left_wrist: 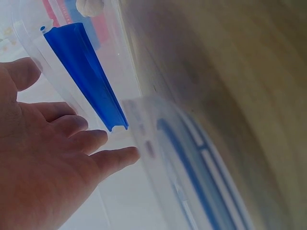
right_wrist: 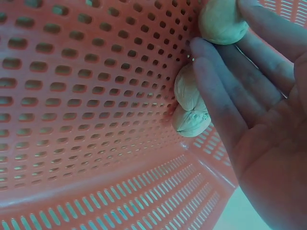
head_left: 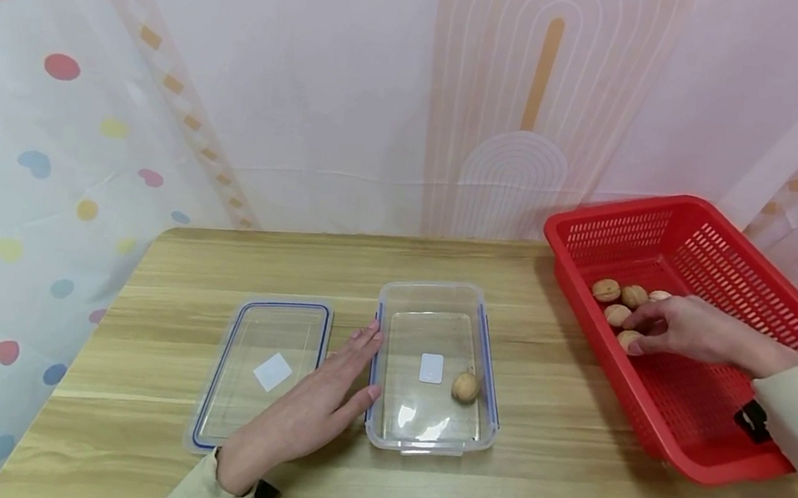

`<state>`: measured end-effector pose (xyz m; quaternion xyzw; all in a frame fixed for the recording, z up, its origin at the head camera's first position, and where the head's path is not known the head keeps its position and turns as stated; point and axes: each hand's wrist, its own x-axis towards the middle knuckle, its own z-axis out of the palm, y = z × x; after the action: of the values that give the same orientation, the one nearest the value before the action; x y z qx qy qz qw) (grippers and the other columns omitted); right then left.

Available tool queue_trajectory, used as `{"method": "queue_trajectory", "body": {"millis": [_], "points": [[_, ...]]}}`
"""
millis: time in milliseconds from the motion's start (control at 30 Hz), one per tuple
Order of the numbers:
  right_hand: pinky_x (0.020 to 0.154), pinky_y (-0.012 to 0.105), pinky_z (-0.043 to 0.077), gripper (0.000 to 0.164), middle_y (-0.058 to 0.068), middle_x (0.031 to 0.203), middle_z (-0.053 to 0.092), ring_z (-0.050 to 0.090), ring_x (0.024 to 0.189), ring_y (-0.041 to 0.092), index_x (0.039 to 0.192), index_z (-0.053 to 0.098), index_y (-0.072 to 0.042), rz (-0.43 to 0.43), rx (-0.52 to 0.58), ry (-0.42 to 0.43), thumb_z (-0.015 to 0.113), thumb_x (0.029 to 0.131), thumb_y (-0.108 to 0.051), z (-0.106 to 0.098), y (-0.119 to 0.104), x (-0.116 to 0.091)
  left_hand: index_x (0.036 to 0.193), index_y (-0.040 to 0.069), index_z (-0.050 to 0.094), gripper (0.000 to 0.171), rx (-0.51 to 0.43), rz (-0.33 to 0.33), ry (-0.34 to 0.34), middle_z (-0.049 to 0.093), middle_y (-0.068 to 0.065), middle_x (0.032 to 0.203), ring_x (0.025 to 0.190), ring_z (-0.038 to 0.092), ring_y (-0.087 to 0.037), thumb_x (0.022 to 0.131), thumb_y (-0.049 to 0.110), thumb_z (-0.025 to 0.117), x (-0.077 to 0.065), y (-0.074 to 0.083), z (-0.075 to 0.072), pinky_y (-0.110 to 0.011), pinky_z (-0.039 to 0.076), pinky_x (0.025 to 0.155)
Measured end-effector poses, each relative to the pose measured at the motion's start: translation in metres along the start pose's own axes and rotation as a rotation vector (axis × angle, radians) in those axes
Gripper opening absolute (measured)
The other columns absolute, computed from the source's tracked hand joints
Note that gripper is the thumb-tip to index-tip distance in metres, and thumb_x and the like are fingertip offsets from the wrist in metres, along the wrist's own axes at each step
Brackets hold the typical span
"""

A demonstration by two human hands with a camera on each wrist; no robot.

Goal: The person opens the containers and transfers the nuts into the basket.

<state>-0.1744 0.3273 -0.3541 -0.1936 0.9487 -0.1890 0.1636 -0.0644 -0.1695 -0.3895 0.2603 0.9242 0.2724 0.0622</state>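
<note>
My left hand (head_left: 305, 413) lies with straight fingers along the left side of a clear plastic food container (head_left: 430, 299), fingertips right at its wall. One walnut (head_left: 466, 387) sits inside the container, near its right side. In the left wrist view, a blue latch (left_wrist: 86, 72) shows beyond the fingertips. My right hand (head_left: 698, 330) reaches into a red plastic basket (head_left: 655, 434) and holds a walnut (head_left: 628, 341) between thumb and fingers. Several other walnuts (head_left: 605, 290) lie just beyond those fingers; in the right wrist view, two walnuts (right_wrist: 191, 122) show beside the fingertips.
A clear lid (head_left: 260, 327) with a blue seal lies left of the container, partly behind my left hand. The wooden table (head_left: 155, 318) ends at the back against a patterned cloth (head_left: 344, 90). The basket has raised, slotted walls.
</note>
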Motion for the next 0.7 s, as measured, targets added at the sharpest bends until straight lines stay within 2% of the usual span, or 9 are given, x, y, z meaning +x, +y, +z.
{"method": "queue_trajectory", "body": {"millis": [233,500,700], "points": [[0.072,0.032,0.053,0.048,0.003,0.107,0.071,0.059,0.090,0.018,0.122,0.074,-0.003,0.019,0.011,-0.047,0.084,0.088,-0.035,-0.001,0.001,0.000,0.164,0.004,0.024,0.067,-0.008,-0.005,0.005,0.013,-0.006,0.173,0.157,0.017,-0.033,0.111,0.034,0.049,0.000,0.000,0.001,-0.057,0.023,0.123],[0.087,0.048,0.059,0.045,0.010,0.112,0.074,0.069,0.103,0.027,0.123,0.073,-0.001,-0.016,0.001,-0.044,0.083,0.089,-0.031,-0.003,0.000,-0.004,0.163,0.001,0.023,0.067,0.003,0.033,0.032,0.014,-0.010,0.172,0.156,0.020,-0.037,0.110,0.031,0.051,-0.002,-0.001,0.002,-0.058,0.024,0.123],[0.088,0.048,0.059,0.042,0.010,0.113,0.075,0.071,0.104,0.027,0.125,0.074,-0.006,-0.025,0.000,-0.039,0.082,0.090,-0.028,-0.009,-0.004,-0.010,0.164,0.002,0.023,0.067,0.004,0.025,0.020,0.013,-0.009,0.172,0.156,0.019,-0.036,0.111,0.032,0.050,-0.001,-0.001,0.001,-0.056,0.023,0.123]]}}
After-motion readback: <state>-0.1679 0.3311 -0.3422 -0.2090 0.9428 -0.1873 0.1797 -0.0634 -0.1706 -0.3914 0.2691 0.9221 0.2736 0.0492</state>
